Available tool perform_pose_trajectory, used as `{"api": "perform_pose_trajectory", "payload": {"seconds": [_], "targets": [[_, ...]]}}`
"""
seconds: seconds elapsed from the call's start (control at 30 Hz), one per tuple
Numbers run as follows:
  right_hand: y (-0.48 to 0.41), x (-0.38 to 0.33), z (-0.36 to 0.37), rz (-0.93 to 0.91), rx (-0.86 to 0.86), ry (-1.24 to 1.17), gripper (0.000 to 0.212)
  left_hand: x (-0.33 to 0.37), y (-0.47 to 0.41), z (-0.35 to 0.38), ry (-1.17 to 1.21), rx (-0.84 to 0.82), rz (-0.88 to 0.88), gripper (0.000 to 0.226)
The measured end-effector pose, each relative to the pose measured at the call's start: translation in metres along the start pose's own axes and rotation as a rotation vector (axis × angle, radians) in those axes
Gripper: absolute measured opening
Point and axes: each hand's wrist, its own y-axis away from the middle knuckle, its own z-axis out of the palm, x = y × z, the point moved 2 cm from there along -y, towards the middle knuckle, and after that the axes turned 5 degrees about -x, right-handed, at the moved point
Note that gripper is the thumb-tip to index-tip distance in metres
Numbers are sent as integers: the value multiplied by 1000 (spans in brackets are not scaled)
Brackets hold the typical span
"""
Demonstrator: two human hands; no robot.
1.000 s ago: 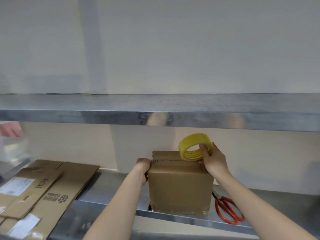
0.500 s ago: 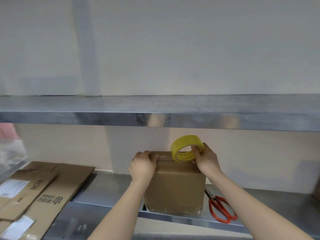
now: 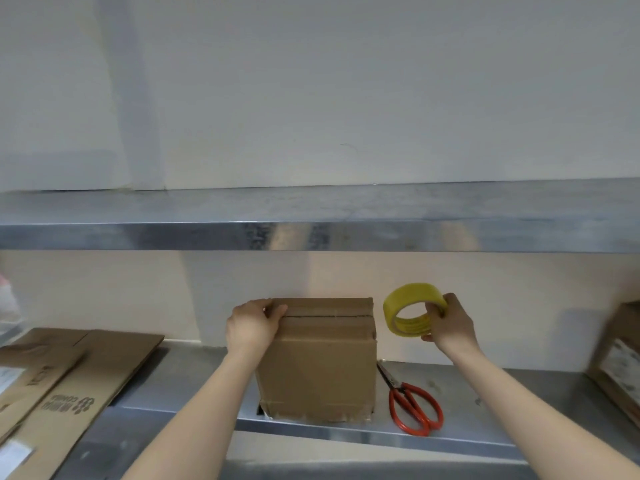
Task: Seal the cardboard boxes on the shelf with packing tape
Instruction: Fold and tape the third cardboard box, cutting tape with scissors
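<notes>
Right grip (image 3: 450, 323) wraps the yellow tape roll (image 3: 412, 308), just right of the cardboard box (image 3: 318, 368); any strand between them is indiscernible. Left grip (image 3: 251, 323) curls over the box's top-left edge, on the shelf (image 3: 485, 403) beside red scissors (image 3: 412, 407)

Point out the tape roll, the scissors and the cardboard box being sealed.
tape roll (image 3: 410, 293), head view, on the top of its yellow outer band
scissors (image 3: 390, 375), head view, on the metal blades above the red handles
cardboard box (image 3: 318, 372), head view, on its front face
</notes>
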Motion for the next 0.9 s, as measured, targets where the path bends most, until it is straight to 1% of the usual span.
{"api": "perform_pose_trajectory", "payload": {"seconds": [0.2, 0.3, 0.4, 0.47, 0.53, 0.63, 0.7, 0.77, 0.9], "targets": [[-10, 13, 4, 8, -50, -17, 15, 0, 2, -2, 34, -17, -44, 44], [-8, 34, 10, 41, -59, 71, 18, -1, 2, -3, 33, -28, -53, 44], [-4, 56, 11, 43, -70, 109, 16, 0, 3, -3, 23, -42, -59, 44], [-3, 61, 11, 44, -102, 121, 15, 5, 2, -4, -47, -58, -40, 42], [-5, 60, 11, 37, -114, 120, 15, 15, 1, -3, -194, -77, 1, 38], [-10, 58, 10, 25, -129, 125, 15, 36, 2, -2, -356, -35, 63, 26], [-13, 59, 7, 24, -133, 128, 15, 47, 5, -1, -398, -46, 18, 22], [-14, 59, 5, 29, -139, 117, 16, 54, 10, -4, -419, -63, -28, 27], [-10, 56, 3, 13, -165, 121, 21, 61, 14, -7, -473, -118, -37, 55]]}}
